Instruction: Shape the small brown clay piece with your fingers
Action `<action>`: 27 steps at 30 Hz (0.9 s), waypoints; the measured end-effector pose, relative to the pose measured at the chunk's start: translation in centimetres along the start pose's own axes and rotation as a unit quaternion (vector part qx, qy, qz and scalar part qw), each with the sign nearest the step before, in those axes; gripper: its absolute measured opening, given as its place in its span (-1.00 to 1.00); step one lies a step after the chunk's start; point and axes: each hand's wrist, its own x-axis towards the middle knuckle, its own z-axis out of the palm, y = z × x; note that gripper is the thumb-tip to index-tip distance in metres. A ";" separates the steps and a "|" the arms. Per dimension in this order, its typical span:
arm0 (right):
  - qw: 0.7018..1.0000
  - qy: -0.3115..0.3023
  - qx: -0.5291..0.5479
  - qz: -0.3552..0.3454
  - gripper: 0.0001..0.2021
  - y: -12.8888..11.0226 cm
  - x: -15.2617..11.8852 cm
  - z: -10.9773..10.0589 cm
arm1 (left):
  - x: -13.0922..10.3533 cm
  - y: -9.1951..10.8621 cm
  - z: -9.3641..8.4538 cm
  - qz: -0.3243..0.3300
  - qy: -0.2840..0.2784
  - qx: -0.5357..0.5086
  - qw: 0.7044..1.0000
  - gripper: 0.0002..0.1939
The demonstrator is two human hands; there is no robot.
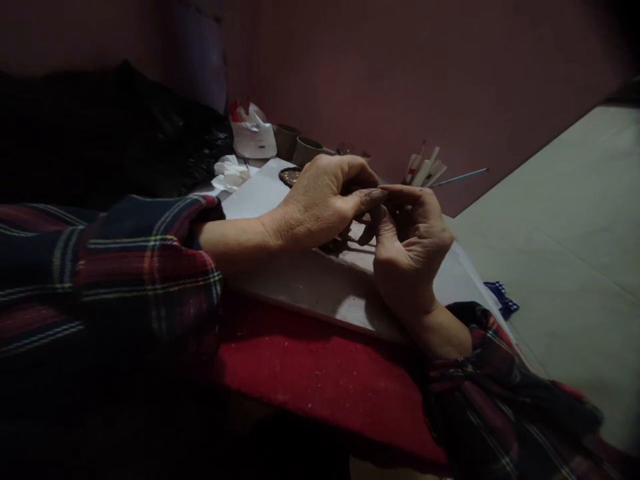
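My left hand (pixel 325 200) reaches in from the left over a pale board (pixel 300 280), thumb and fingers pinched together. Facing it, my right hand (pixel 410 240) is closed as well, its thumb and forefinger meeting the left fingertips. Whatever sits between the fingertips is too small and dark to make out. Brown smudges show on the thumbs. Below and behind the hands, a dark brown object (pixel 336 245) rests on the board, mostly hidden by the hands. A round, dark patterned piece (pixel 289 176) shows partly behind my left hand.
A red cloth (pixel 320 380) lies under the board's near edge. At the back stand a white bag (pixel 254 137), cylindrical containers (pixel 308 151), crumpled tissue (pixel 231 175) and several upright sticks (pixel 425 168). A thin blue stick (pixel 460 177) juts right. Black plastic (pixel 150 133) is heaped at left.
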 end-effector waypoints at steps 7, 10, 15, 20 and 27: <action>1.000 -0.005 -0.005 0.011 -0.92 -0.1 0.1 0.0 | 0.0 -0.3 0.0 0.001 0.002 0.041 0.999 -0.82; 1.000 -0.008 -0.002 0.020 -0.94 -0.2 0.2 0.0 | 0.1 -0.4 0.0 -0.001 0.005 0.052 0.999 -0.83; 1.000 -0.009 -0.009 0.017 -0.93 -0.2 0.1 0.0 | 0.1 -0.5 0.0 -0.004 -0.001 0.039 0.999 -0.82; 1.000 0.003 -0.003 0.015 -0.91 -0.3 0.0 -0.1 | 0.0 -0.2 0.0 -0.005 -0.014 -0.005 1.000 -0.80; 1.000 0.015 -0.007 0.017 -0.87 -0.3 0.1 0.0 | 0.0 -0.3 0.0 0.018 -0.005 0.079 0.997 -0.87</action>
